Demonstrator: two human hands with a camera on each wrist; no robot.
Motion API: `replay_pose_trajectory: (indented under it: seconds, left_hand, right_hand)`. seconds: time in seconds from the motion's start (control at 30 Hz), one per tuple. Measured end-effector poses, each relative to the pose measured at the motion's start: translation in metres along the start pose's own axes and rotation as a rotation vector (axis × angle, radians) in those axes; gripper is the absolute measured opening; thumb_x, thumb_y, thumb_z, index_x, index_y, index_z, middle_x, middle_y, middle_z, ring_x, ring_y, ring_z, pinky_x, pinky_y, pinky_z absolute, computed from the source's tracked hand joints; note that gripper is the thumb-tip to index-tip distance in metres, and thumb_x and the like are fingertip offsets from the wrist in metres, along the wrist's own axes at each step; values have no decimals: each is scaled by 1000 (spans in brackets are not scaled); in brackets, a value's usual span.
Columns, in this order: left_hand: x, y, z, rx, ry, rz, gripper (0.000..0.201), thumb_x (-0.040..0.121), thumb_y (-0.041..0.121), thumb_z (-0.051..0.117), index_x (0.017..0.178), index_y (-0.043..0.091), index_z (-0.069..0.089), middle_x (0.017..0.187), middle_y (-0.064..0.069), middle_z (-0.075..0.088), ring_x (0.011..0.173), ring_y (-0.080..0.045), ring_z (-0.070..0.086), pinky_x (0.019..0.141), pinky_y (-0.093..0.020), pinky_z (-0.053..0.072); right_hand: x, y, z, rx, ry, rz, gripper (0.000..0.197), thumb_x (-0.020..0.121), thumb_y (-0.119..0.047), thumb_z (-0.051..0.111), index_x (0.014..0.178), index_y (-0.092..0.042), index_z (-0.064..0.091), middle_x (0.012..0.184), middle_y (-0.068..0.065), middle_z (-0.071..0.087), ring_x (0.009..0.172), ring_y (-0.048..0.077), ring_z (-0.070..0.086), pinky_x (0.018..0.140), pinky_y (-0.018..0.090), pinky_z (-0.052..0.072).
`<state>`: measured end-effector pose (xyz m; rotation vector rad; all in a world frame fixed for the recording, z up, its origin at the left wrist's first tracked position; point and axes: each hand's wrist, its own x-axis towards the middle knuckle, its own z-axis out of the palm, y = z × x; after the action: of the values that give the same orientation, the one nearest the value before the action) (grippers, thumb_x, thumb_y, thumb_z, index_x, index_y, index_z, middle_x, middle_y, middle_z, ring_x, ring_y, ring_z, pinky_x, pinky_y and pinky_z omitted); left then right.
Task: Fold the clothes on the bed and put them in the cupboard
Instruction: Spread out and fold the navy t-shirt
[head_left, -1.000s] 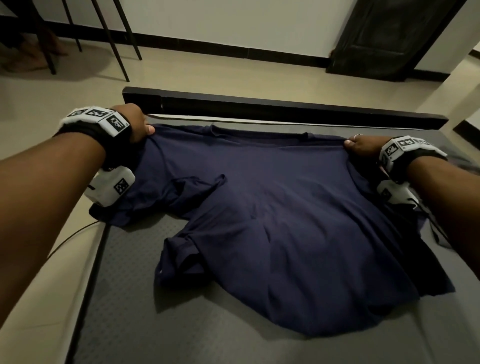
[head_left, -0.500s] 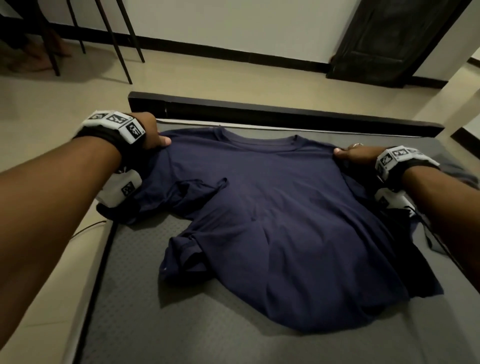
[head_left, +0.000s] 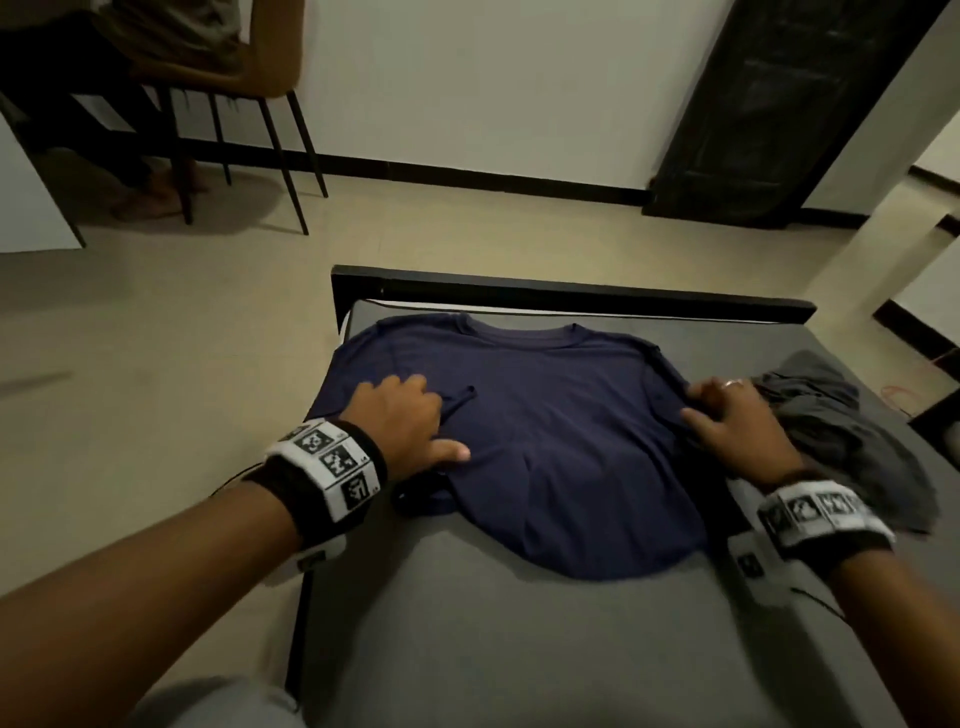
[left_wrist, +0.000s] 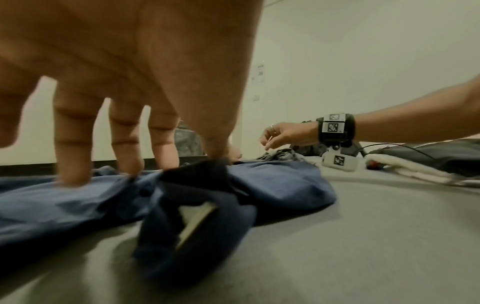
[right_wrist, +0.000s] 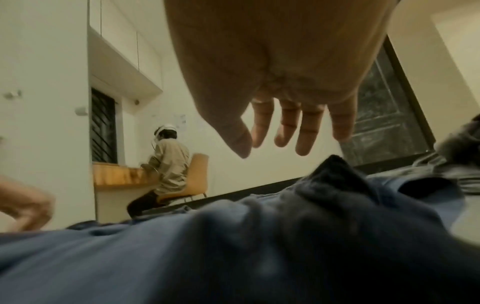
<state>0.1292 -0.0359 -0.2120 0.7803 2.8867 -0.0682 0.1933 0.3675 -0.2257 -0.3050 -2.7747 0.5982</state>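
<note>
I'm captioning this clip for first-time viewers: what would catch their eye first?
The navy T-shirt spread flat at the far end of the grey bed, collar toward the footboard. The left hand rests on its left sleeve; the right hand hovers by its right edge, beside a crumpled grey garment.

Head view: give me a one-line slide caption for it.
Both hands, left hand and right hand, on a navy T-shirt spread on the grey bed, grey garment alongside.
</note>
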Motion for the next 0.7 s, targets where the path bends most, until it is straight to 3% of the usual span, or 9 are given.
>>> replay_pose_trajectory:
  seconds: [0.07,0.17,0.23,0.33,0.5,0.57,0.67,0.7]
  left_hand:
    - [-18,17,1,22,-134,-48,82,63,96,44,99,23,50,105,-1,55,97,-29,59,84,-44,47]
    - [-33,28,6,37,-266,-103,85,61,90,58,110,22,48,109,-1,57,101,-29,63,87,-44,50]
    - [-38,31,-1,24,-234,-99,60,78,68,66,112,20,53,110,-2,62,97,-28,64,85,-42,52]
    - [-46,34,-19,25,-177,-101,27,93,38,62,108,16,59,102,-4,63,85,-28,61,81,-40,53]
    - [-74,63,-35,-67,-141,-94,18,92,29,60,97,15,51,99,-9,57,97,-34,63,80,-39,48]
    - [-84,70,-32,-125,-167,-92,16,91,25,61,94,14,50,93,-8,54,93,-34,63,77,-37,48]
    - [-91,68,-33,-235,-184,-61,5,88,12,59,87,14,56,91,-7,59,82,-31,59,76,-35,51]
    - [-92,64,-34,-261,-175,-59,14,85,6,58,79,18,54,85,-5,57,76,-29,55,72,-33,48]
  right_hand:
    - [-46,-15,-4,-19,-133,26,17,81,-30,76,75,-16,67,72,-1,67,69,15,65,65,29,46]
    - [-93,-20,2,-176,-526,182,25,79,-37,79,73,-19,62,70,-4,65,64,8,61,58,26,46]
    - [-106,-16,3,-246,-588,221,31,74,-43,81,81,-23,58,80,-5,64,73,12,61,62,29,47]
    - [-112,-15,-2,-264,-579,278,51,65,-43,88,94,-26,50,97,-4,58,82,15,57,64,29,43]
    - [-126,-11,5,-221,-497,322,95,60,-49,90,139,-24,43,134,8,44,116,29,55,98,40,50]
    - [-129,-12,11,-243,-416,290,78,72,-52,83,136,-25,49,133,10,49,114,31,57,98,42,50]
    - [-127,-14,19,-270,-278,145,18,90,-34,66,104,-24,63,111,10,62,98,31,62,82,39,52]
    - [-123,-16,19,-270,-256,118,7,92,-28,61,98,-24,62,108,11,64,94,32,62,79,39,52]
